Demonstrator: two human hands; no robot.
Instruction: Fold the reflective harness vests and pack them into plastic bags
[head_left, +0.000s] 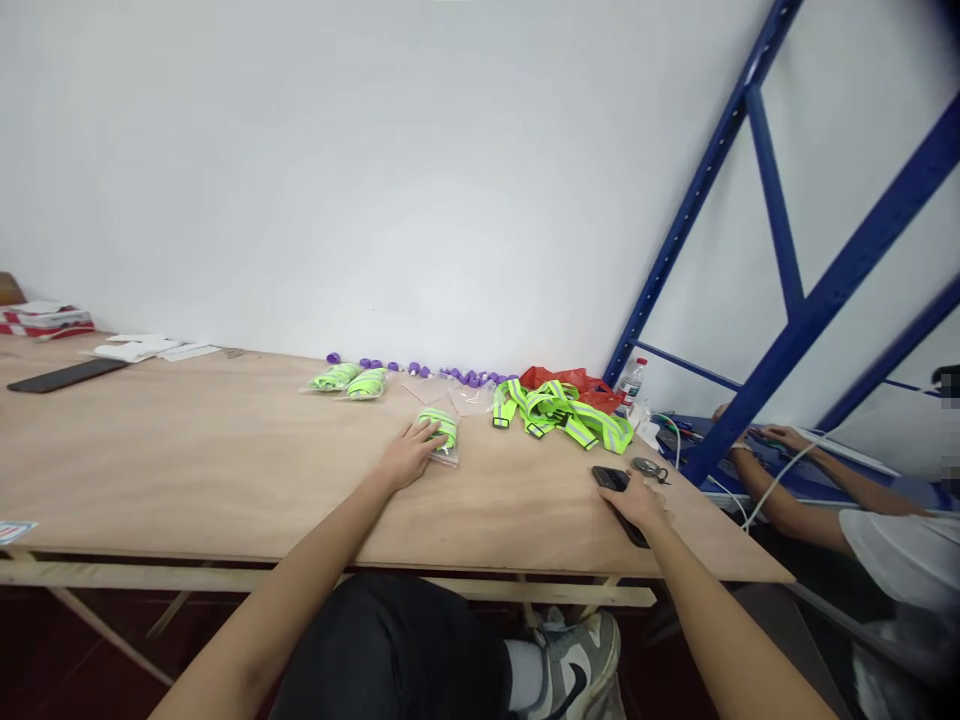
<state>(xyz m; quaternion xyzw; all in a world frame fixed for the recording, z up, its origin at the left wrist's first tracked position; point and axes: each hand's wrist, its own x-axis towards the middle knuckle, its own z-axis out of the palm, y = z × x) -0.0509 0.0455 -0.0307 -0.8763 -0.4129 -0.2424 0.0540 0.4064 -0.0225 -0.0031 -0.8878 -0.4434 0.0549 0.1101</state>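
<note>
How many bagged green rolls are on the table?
3: two bagged rolls side by side near the wall, one under the left hand. None seems hidden.

1. Three small clear bags of rolled green straps lie on the table point(187, 470): one point(335, 377), a second point(367, 383), and a third point(442, 432) under the person's left hand point(411, 452).
2. One loose heap of green reflective straps point(561, 410).
3. One red plastic bag point(574, 382).
4. One row of purple caps point(420, 370) by the wall; too small to count exactly.
5. Two black phones: one point(66, 375) far left, one point(611, 480) at the right hand point(637, 500).
6. One plastic bottle point(632, 380).
7. One other person point(885, 530), at the right.
</note>
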